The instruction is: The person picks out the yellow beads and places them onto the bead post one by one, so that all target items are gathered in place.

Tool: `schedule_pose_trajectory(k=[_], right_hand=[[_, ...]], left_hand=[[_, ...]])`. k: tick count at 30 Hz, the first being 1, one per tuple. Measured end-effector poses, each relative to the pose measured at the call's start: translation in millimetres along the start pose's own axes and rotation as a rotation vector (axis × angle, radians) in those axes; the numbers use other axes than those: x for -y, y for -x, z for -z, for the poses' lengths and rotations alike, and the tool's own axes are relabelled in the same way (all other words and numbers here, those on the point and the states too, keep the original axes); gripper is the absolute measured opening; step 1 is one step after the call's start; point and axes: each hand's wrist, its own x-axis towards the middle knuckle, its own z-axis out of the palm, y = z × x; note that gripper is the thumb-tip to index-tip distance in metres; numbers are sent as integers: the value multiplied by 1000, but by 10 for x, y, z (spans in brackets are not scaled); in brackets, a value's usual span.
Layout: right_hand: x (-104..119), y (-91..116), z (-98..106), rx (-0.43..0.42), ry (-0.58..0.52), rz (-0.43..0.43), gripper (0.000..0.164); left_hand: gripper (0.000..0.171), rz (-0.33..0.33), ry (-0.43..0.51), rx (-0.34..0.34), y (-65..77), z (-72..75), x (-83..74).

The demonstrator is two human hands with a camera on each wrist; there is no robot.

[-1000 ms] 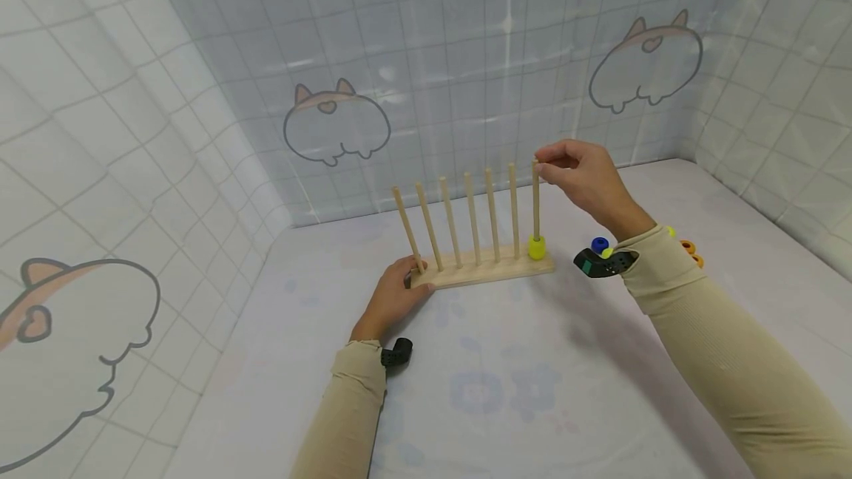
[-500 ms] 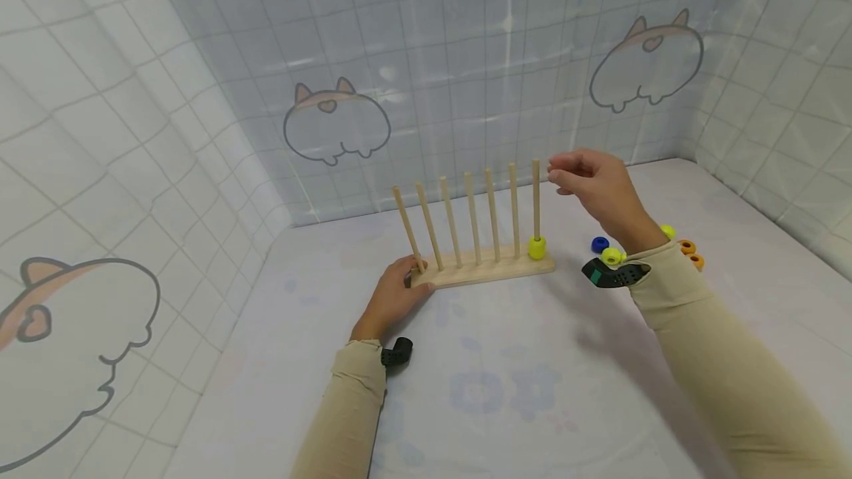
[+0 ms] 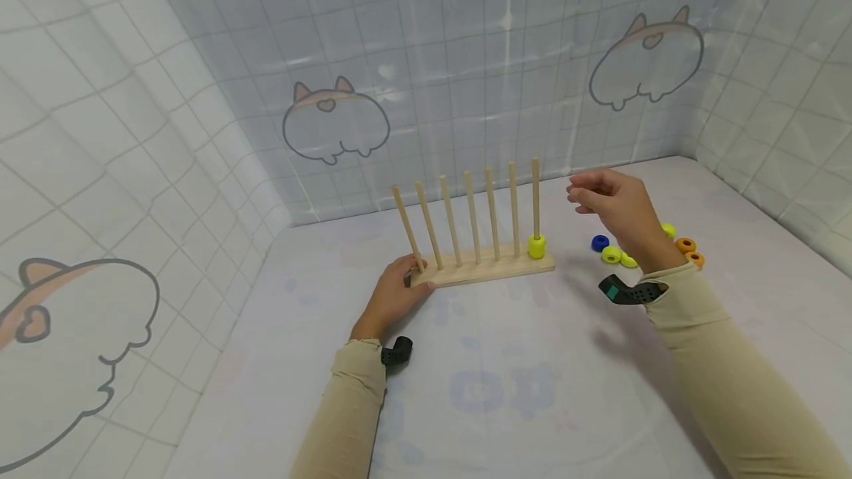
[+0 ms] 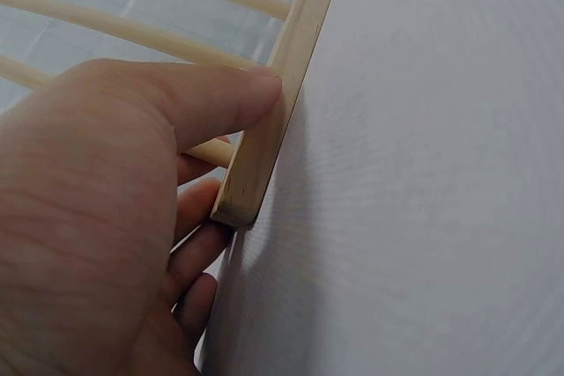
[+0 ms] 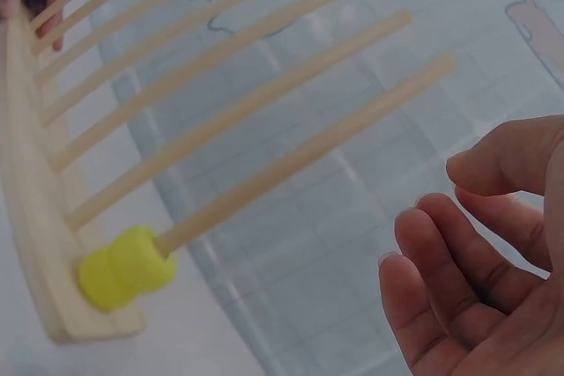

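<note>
A wooden peg rack (image 3: 484, 269) stands on the table, its several upright dowels rising from a flat base. On the rightmost dowel (image 5: 308, 156), two yellow beads (image 5: 128, 269) sit stacked at the bottom. My left hand (image 3: 389, 298) grips the rack's left end, the thumb (image 4: 233, 99) along the front edge and the other fingers round the end. Off to the right of the rack, my right hand (image 3: 615, 205) hovers in the air, fingers loosely bent and holding nothing. Below it lie a blue bead (image 3: 600, 243) and a yellow bead (image 3: 611, 255).
Two orange beads (image 3: 686, 245) and another yellow bead (image 3: 668, 230) lie farther right on the table (image 3: 466, 405), partly behind the right wrist. A grey tiled-pattern sheet (image 3: 452, 58) with cartoon animals hangs at the back and sides.
My right hand has left the top of the rightmost dowel and moved right and slightly down, uncovering more loose beads. The left hand and the rack have stayed in place.
</note>
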Motion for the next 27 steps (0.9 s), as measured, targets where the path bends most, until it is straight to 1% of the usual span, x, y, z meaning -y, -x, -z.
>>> schedule_pose_trajectory(k=[5,10,13,16,23,27], right_hand=[[-86,34,61,13,-6,-20,40],[-170,20,89,25,-39,-32,41],[-232,9,116,39,-32,-32,41],[-299,7,161,50,-4,-39,42],[-433,78,308,54,115,-86,44],[-489,122,392,61,133,-101,42]], left_hand=[[44,-2,1,-3,0,8,-10],[46,6,-15,-1,-8,3,1],[48,2,-20,-3,-9,-9,15],[49,-1,-22,-5,-4,-13,15],[49,-22,-26,-3,-4,-8,4],[49,-23,-28,-4,-4,-6,23]])
